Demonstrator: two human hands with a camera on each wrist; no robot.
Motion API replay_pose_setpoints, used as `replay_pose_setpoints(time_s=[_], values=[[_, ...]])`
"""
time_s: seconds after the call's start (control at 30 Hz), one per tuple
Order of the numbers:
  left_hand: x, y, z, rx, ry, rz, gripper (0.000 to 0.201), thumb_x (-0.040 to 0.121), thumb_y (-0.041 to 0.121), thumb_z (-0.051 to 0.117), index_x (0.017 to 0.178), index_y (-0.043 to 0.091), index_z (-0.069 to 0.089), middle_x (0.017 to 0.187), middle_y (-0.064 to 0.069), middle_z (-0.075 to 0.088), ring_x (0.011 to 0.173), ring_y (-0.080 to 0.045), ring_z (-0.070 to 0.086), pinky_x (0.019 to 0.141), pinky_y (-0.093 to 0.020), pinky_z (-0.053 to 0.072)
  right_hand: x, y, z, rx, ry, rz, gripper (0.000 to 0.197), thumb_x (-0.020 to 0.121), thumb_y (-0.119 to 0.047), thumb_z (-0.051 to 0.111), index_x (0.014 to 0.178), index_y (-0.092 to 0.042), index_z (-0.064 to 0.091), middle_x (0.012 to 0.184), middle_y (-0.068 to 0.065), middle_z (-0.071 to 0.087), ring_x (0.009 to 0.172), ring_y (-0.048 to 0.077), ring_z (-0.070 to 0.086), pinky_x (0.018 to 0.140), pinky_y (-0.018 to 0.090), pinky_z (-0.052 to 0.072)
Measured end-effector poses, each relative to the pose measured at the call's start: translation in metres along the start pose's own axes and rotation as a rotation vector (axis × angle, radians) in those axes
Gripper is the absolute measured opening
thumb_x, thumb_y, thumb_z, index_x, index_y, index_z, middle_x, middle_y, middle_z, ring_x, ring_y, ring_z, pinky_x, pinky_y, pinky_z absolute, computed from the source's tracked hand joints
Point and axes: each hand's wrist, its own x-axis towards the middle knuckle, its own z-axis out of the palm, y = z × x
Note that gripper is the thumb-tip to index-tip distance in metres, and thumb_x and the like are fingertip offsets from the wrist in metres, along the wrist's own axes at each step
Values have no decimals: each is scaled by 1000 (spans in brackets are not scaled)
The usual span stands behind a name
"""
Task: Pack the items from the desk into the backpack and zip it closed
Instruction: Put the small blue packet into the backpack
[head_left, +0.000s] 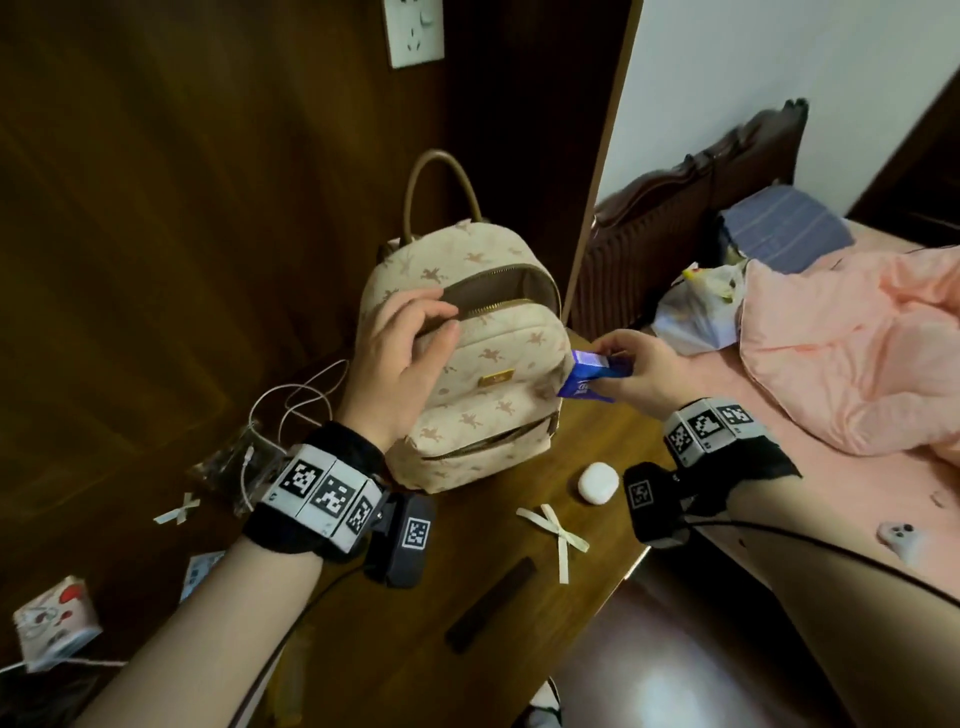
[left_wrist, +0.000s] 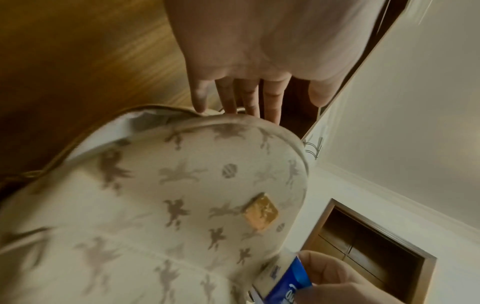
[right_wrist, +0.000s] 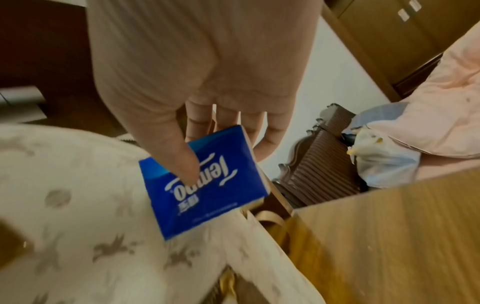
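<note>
Head view: left hand (head_left: 400, 358) pinches bag (head_left: 493, 400) mouth open; right hand (head_left: 641, 371), at 3 o'clock, grips tissues (head_left: 592, 375) for loading.

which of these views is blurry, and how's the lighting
Head view: dim and warm, the wood panelling at left nearly black, a glare patch on the floor, straight edges bowed by the lens. Left wrist view: the backpack print is smeared by motion, while the left hand looks crisper. Right wrist view: sharpest on the tissue pack, whose lettering is readable.
</note>
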Motion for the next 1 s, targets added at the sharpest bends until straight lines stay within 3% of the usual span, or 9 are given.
replay_pose_setpoints(time_s=[0.03,0.17,0.27,0.37,0.47,0.57,0.67,0.83,1.0], values=[[7,2,2,11,-13,-2,40,83,50,41,97,20,64,122,10,51,117,-4,45,95,-9,33,5,-3,-6,3,30,-31,28,68,-5,71,88,-20,60,82,-4,62,72,11,57,62,17,44],[29,-1,8,140,-53,-3,50,81,55,35,80,16,66,114,13,54,111,-12,49,97,-31,38,19,-15,-25,-48,-1,-149,32,64,-3,67,86,-25,61,89,-2,66,81,14,62,69,27,50],[39,-3,11,236,-97,-17,56,84,54,31,96,15,70,115,10,56,114,-15,45,99,-30,32,31,-25,-38,77,44,-192,35,66,-2,70,83,-30,59,90,-5,66,85,14,64,74,34,56],[45,-8,15,340,-145,-31,64,85,53,19,114,19,65,121,8,57,117,-15,43,95,-20,24,44,-43,-41,250,136,-233,37,71,-4,73,85,-34,57,90,-9,64,89,10,62,77,27,54],[48,-6,16,463,-173,-12,70,84,55,8,121,26,60,124,10,55,118,-13,42,96,-21,24,55,-62,-38,380,133,-306,33,74,-7,73,96,-26,59,98,-6,63,96,11,61,78,24,54],[51,1,18,602,-264,-72,56,93,49,16,133,26,49,138,9,44,129,-13,31,106,-28,20,65,-73,-29,402,16,-333,31,76,-12,74,102,-22,59,104,-5,62,101,12,61,78,26,55],[55,3,20,663,-393,-161,46,100,39,27,144,27,29,155,11,20,142,-8,10,114,-34,11,72,-74,-19,287,-83,-378,30,76,-13,74,101,-22,60,104,-4,63,98,9,61,77,24,55],[47,-1,26,711,-488,-221,68,95,51,33,150,29,0,157,16,-10,141,-2,-16,114,-31,-9,81,-62,-4,197,-74,-455,29,75,-14,75,97,-20,58,98,-6,65,91,6,62,79,19,52],[31,-6,35,714,-417,-200,105,57,76,29,149,31,4,155,18,-16,138,-1,-25,115,-36,-15,69,-46,21,230,61,-528,31,72,-9,73,92,-23,53,90,-8,59,81,4,57,73,12,44]])
